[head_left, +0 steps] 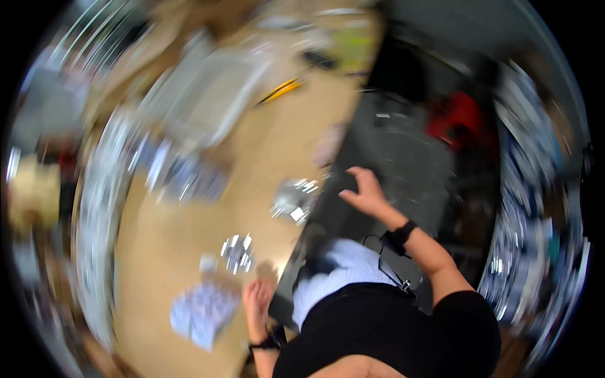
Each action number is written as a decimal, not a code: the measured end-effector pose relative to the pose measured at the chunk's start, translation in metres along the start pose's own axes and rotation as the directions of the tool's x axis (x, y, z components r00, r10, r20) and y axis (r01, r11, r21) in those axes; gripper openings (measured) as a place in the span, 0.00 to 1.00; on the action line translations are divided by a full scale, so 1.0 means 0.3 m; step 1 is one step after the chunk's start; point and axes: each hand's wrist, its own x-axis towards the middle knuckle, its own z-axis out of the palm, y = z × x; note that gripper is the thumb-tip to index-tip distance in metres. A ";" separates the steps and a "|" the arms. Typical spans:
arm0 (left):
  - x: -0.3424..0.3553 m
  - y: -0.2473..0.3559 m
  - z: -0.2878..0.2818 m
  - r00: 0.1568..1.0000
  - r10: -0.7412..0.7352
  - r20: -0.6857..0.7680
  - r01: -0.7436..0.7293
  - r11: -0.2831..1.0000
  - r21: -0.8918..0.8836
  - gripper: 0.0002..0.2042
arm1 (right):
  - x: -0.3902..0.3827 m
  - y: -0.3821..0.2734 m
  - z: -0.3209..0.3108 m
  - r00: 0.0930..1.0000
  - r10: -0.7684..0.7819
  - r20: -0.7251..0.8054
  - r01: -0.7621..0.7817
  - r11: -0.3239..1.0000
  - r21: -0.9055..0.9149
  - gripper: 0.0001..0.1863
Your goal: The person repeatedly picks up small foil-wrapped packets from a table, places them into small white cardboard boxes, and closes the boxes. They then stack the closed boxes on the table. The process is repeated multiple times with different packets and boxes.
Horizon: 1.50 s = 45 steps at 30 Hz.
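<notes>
Past the table's edge, my right hand (367,194) hangs over the grey floor, thumb and fingers apart, with nothing in it. A shiny clear plastic packet (294,201) lies nearest to it, on the table. My left hand (257,298) is at the table's near edge, smeared by motion, so its fingers do not show clearly. Beside it lies a light blue, crumpled piece that looks like cloth or a soft bag (205,315). A small shiny dark packet (238,253) and a little white piece (208,263) are just beyond that hand.
The wooden table (170,252) holds a whitish shallow tray (217,94), a yellow-and-black cutter-like tool (279,91) and several blurred plastic packets (186,176). A red object (457,120) stands on the floor (403,151). Blurred, packed shelving (523,252) lines the right.
</notes>
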 end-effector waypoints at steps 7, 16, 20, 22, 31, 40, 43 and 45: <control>0.045 0.026 0.249 0.987 0.113 0.119 -0.130 0.980 0.150 0.14 | -0.419 0.340 -0.426 0.863 0.423 -0.275 -0.414 0.905 0.092 0.29; -0.001 -0.079 1.107 0.937 0.105 0.333 -0.200 0.943 0.267 0.09 | -0.647 0.888 -0.851 0.560 0.777 -0.288 -0.620 0.623 0.476 0.25; 0.071 -0.223 1.562 0.878 0.100 0.468 -0.211 0.959 0.191 0.14 | -0.610 1.160 -1.149 0.555 0.758 -0.343 -0.594 0.649 0.475 0.23; 0.166 -0.262 1.812 0.793 0.067 0.606 -0.231 0.953 0.197 0.06 | -0.612 1.275 -1.259 0.511 0.781 -0.358 -0.596 0.622 0.508 0.22; 0.303 -0.345 2.713 0.725 0.123 0.678 -0.372 0.898 0.236 0.05 | -0.148 1.860 -2.003 0.610 0.586 -0.533 -0.481 0.809 0.338 0.32; 0.302 -0.392 3.407 0.748 0.160 0.645 -0.422 0.863 0.276 0.06 | 0.450 2.379 -2.737 0.277 0.377 -0.884 -0.777 0.629 0.025 0.52; 0.287 -0.444 3.439 0.783 0.180 0.596 -0.413 0.867 0.280 0.06 | 0.551 2.520 -2.856 0.195 0.538 -0.820 -0.876 0.472 0.101 0.54; 0.281 -0.489 3.401 0.815 0.231 0.531 -0.431 0.854 0.290 0.07 | 0.572 2.615 -2.909 0.170 0.623 -0.764 -0.919 0.380 0.105 0.56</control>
